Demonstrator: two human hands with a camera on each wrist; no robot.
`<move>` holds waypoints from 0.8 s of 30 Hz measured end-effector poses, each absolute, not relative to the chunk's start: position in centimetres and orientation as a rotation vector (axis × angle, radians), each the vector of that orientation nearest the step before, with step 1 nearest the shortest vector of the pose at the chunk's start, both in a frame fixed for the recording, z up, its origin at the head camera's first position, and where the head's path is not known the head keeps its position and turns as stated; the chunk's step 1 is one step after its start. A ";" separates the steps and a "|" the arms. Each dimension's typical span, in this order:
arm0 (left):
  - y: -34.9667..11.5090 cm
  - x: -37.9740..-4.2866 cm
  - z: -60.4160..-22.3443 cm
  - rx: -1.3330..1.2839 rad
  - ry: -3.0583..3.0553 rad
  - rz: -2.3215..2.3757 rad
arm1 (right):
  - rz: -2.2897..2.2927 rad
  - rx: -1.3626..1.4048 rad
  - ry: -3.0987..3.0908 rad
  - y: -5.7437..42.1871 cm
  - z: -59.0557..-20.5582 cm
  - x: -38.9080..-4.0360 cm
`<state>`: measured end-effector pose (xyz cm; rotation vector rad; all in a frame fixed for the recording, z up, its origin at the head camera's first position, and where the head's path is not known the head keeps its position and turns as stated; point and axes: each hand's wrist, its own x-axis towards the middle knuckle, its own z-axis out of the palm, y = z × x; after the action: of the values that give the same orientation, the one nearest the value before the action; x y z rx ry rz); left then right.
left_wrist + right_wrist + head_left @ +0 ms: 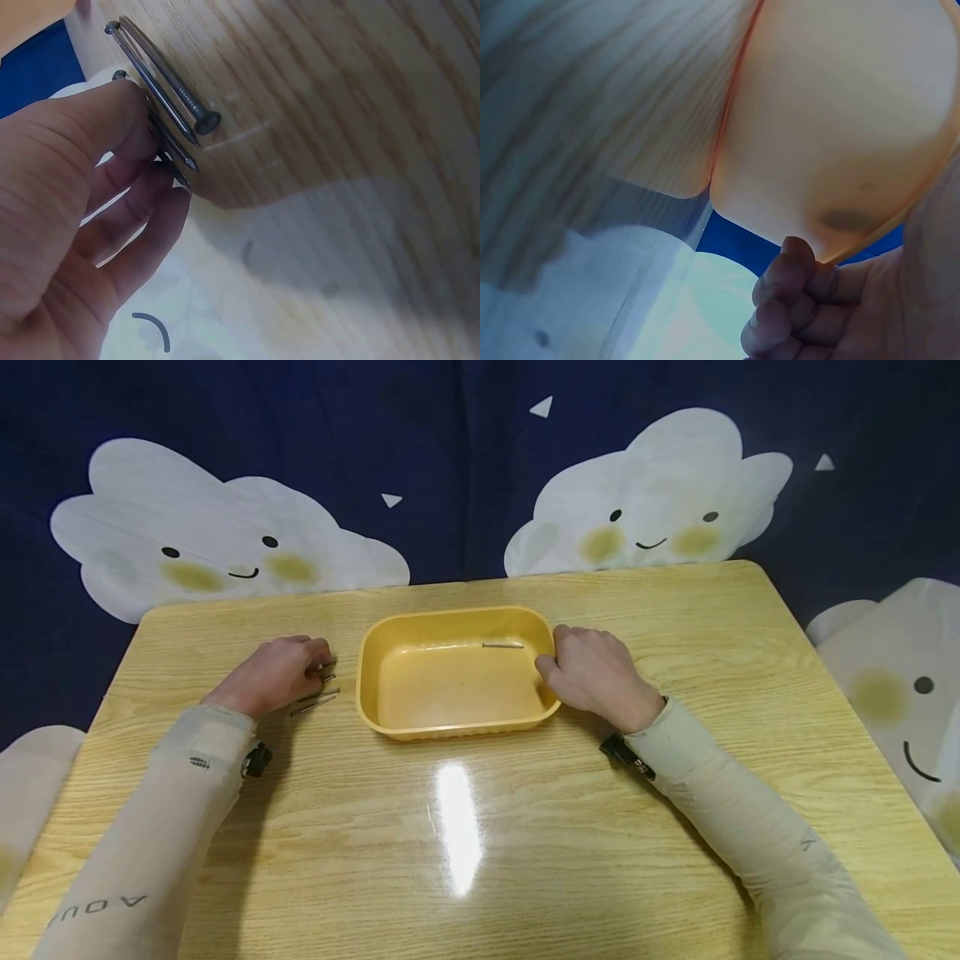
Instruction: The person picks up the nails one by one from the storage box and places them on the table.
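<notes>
A yellow plastic tray (446, 728) stands on the wooden table, with one nail (502, 646) lying inside toward its far right. My right hand (596, 675) grips the tray's right end, thumb over the rim and fingers curled along the outside. To the left of the tray, my left hand (281, 672) reaches down among several loose steel nails (315, 703). In the left wrist view its thumb and fingertips pinch at a nail (176, 142), partly hidden by the thumb. Two more nails (161, 71) lie side by side just beyond the thumb, heads at opposite ends.
The light wooden table (375, 860) has a bright glare patch in front of the tray. Behind it hangs a dark blue cloth (457, 460) printed with smiling clouds. Table edges run behind both hands and along the left and right sides.
</notes>
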<state>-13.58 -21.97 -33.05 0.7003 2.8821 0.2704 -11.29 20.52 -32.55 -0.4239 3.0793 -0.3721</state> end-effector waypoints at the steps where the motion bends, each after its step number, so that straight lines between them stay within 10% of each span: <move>1: -22.0 -13.6 -33.0 0.698 2.879 0.271 | -0.374 -0.426 3.079 20.5 -32.5 -11.3; 24: -22.5 -12.7 -32.3 0.703 2.932 0.217 | -0.367 -0.440 3.069 20.5 -32.4 -11.2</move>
<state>-12.68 -22.53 -32.28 0.7026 2.9323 0.2169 -11.23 20.49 -32.44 -0.4401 3.0693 -0.3666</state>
